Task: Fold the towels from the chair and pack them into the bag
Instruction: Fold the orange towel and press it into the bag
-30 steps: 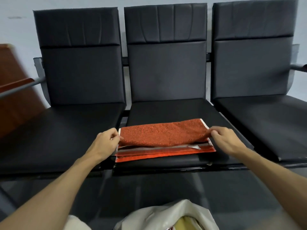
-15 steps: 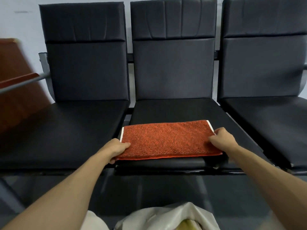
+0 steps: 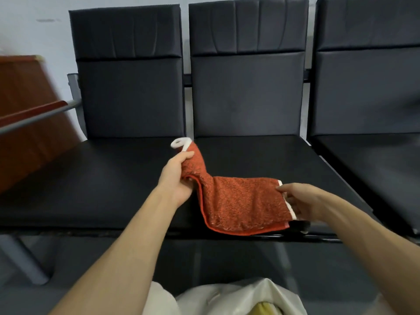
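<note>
A folded orange-red towel [image 3: 241,201] with white end trim lies on the front of the middle black chair seat [image 3: 261,155]. My left hand [image 3: 176,178] grips the towel's left end and has lifted it off the seat, so the white trim curls above my fingers. My right hand [image 3: 300,200] holds the towel's right end at the white trim, low on the seat. A white bag [image 3: 238,298] stands open at the bottom of the view, with something yellow inside it.
Three black padded chairs stand in a row against a pale wall; the left seat [image 3: 91,178] and right seat [image 3: 375,160] hold nothing. A brown wooden piece of furniture [image 3: 25,114] and a grey armrest bar [image 3: 41,115] are at the left.
The towel lay flat with both hands on its ends. Now my left hand has raised the left end up and toward the right, while my right hand stays at the right end.
</note>
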Tool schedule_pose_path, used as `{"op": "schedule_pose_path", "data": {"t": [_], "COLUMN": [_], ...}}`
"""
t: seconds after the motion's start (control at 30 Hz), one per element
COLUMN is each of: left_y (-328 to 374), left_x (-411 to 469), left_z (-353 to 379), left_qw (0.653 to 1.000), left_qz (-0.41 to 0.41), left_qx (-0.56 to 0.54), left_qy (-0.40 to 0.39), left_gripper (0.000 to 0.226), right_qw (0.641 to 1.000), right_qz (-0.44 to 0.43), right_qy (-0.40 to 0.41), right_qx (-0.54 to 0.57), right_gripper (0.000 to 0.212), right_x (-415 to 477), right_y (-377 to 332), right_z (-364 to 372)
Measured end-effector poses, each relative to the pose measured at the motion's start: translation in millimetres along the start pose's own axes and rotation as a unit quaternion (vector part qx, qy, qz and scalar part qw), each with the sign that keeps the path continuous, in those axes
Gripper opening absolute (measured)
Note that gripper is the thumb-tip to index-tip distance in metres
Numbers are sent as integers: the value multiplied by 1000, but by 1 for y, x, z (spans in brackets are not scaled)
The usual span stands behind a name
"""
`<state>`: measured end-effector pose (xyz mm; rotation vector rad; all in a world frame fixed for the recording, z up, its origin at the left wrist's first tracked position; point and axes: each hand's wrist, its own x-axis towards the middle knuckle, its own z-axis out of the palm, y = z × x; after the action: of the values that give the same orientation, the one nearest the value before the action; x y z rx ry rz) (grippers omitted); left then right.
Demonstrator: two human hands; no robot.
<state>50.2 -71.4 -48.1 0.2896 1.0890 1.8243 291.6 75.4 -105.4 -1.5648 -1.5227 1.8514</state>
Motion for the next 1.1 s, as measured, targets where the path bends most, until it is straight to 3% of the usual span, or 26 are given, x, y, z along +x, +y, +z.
{"op": "schedule_pose_path", "data": {"t": [0.23, 0.33, 0.43, 0.5, 0.6, 0.7, 0.87, 0.97, 1.03, 1.1], "left_y": [-54, -88, -115, -122, -119, -107, -76, -64, -60, -60], "left_x": [-10, -12, -16, -17, -18, -20, -9, -9, -12, -22], "left_z": [56, 67, 74, 79, 85, 82, 53, 33, 24, 14], "left_qw": [972, 919, 835, 803, 824, 846, 888, 895, 923, 943], "left_qz": [11, 23, 47, 45, -20, -70, 18, 41, 1, -36], "left_qx": [217, 378, 538, 574, 522, 487, 456, 441, 374, 306], "left_qy": [-92, -110, -109, -152, -218, -203, -51, 50, 91, 124], "left_gripper": [8, 14, 12, 14, 23, 27, 13, 12, 12, 9], "right_qw": [998, 997, 997, 997, 998, 998, 974, 902, 864, 861], "right_qz": [-34, -37, -37, -41, -54, -65, -128, -261, -344, -398], "right_qy": [-53, -64, -71, -66, -37, -1, 77, 160, 202, 190], "right_qx": [0, 21, 20, 16, 8, 6, -168, -305, -309, -253], "right_gripper": [20, 17, 16, 17, 21, 39, 51, 37, 33, 34], "right_x": [-16, -17, -17, -19, -23, -23, -19, -22, -33, -45], "right_y": [11, 13, 13, 11, 9, 8, 4, 1, -7, -16], "right_z": [-15, -16, -17, -16, -14, -9, 5, 15, 25, 38]}}
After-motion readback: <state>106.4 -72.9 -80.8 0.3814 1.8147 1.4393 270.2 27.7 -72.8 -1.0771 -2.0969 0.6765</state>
